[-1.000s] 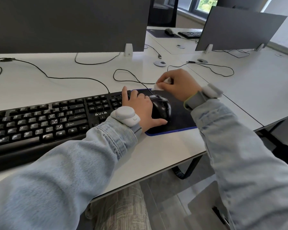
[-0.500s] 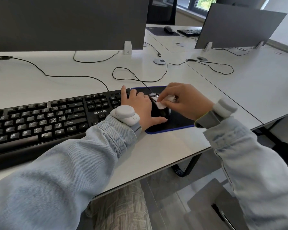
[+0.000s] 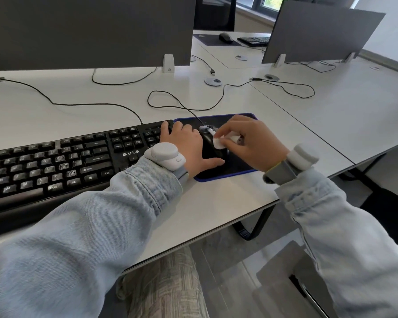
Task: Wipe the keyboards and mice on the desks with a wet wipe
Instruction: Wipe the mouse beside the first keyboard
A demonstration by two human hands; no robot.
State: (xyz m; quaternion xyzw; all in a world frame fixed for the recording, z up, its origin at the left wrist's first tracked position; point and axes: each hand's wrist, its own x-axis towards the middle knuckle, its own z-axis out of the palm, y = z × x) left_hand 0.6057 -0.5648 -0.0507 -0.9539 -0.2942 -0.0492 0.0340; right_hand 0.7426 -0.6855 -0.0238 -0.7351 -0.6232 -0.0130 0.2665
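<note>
A black mouse (image 3: 210, 143) lies on a dark, blue-edged mouse pad (image 3: 237, 167). My left hand (image 3: 189, 148) rests against the mouse's left side, fingers spread and the thumb along its near end. My right hand (image 3: 251, 143) pinches a small white wet wipe (image 3: 223, 141) and presses it onto the top of the mouse. A black keyboard (image 3: 62, 161) sits just left of the pad; my left fingertips touch its right end.
Black cables (image 3: 184, 104) loop over the white desk (image 3: 207, 203) behind the pad. A grey divider panel (image 3: 90, 31) stands at the back. A second mouse (image 3: 225, 37) and keyboard (image 3: 254, 40) sit on a far desk. The desk edge lies close on the right.
My right hand came back from the pad's far edge onto the mouse and now rubs the wipe on its top. My left hand stayed beside the mouse.
</note>
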